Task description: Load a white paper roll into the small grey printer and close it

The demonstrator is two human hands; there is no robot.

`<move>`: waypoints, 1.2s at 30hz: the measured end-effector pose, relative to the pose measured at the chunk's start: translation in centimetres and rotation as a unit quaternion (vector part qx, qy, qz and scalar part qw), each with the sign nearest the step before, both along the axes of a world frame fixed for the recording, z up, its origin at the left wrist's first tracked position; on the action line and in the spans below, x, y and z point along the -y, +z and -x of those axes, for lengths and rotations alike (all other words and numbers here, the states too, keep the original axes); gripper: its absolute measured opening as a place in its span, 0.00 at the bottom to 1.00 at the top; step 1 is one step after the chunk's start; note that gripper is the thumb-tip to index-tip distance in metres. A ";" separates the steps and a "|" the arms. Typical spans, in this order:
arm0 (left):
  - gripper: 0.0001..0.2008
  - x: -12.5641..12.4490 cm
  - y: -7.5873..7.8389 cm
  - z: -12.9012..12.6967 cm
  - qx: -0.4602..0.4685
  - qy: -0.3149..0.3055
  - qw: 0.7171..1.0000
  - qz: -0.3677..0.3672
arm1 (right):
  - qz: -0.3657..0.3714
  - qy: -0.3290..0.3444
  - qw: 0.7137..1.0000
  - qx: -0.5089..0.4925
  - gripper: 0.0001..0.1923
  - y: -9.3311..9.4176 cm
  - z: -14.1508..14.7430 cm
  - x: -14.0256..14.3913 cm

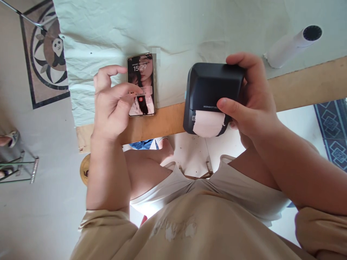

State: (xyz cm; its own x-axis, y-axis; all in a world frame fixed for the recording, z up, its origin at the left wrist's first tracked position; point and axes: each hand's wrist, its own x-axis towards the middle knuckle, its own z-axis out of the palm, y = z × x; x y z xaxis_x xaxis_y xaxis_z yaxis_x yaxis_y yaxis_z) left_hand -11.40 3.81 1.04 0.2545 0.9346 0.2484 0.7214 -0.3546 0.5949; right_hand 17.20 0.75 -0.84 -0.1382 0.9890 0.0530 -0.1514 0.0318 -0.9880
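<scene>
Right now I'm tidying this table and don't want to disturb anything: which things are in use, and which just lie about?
In use: label printer, gripped by right hand; smartphone, touched by left hand.

Lying about: white tube; pale cloth.

L hand (pixel 112 99) fingers curled, thumb out; R hand (pixel 248 97) clamped, thumb across front.

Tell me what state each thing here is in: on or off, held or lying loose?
phone: lying flat on the table, screen lit, left hand touching it
label printer: gripped by the right hand, pink paper showing at its slot
white tube: lying on its side, untouched
pale cloth: spread out, wrinkled
</scene>
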 end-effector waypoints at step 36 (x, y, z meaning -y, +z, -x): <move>0.15 2.4 -1.8 -12.5 0.504 -0.018 0.836 0.219 | -0.032 0.002 0.995 -0.093 0.26 -0.7 -0.6 -0.4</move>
